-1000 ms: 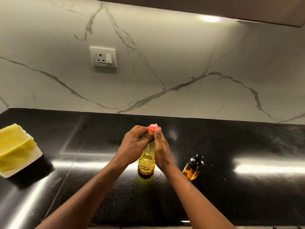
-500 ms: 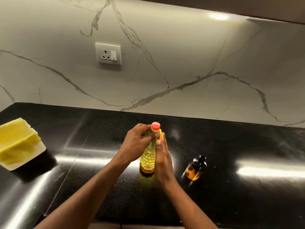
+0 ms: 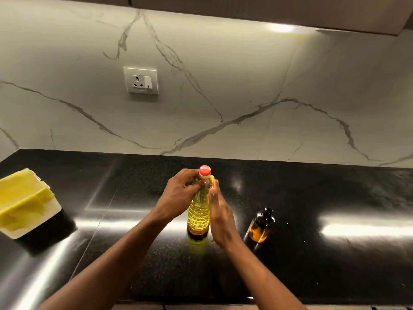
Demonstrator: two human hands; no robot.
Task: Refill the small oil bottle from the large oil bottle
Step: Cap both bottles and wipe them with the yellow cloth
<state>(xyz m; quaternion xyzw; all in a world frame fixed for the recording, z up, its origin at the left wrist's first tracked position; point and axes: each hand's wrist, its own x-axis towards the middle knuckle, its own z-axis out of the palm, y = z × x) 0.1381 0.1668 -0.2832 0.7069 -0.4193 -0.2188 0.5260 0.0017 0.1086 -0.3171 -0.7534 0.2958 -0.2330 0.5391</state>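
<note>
I am looking down at a glossy black countertop (image 3: 312,276) backed by a white marble-veined wall with 1 power socket (image 3: 141,80). The large oil bottle (image 3: 198,211) is standing upright near the middle, red cap (image 3: 205,171) on. My left hand (image 3: 178,198) is clamping its shoulder just under the cap; my right hand (image 3: 220,211) is lying flat and open against the bottle's right side, not closing on anything.

What I am worrying about — the bottle is thin ribbed plastic, so squeezing it once the cap comes off could push oil out over the counter. The small oil bottle (image 3: 261,225) is standing just beside my right wrist, and a careless sweep could be tipping it.

The large bottle is holding pale yellow oil nearly to the neck. The small one — dark pump top on — is holding amber oil low down. At the left edge, a white bin (image 3: 24,231) is lined with a yellow bag (image 3: 20,198); I cannot tell what is inside.
</note>
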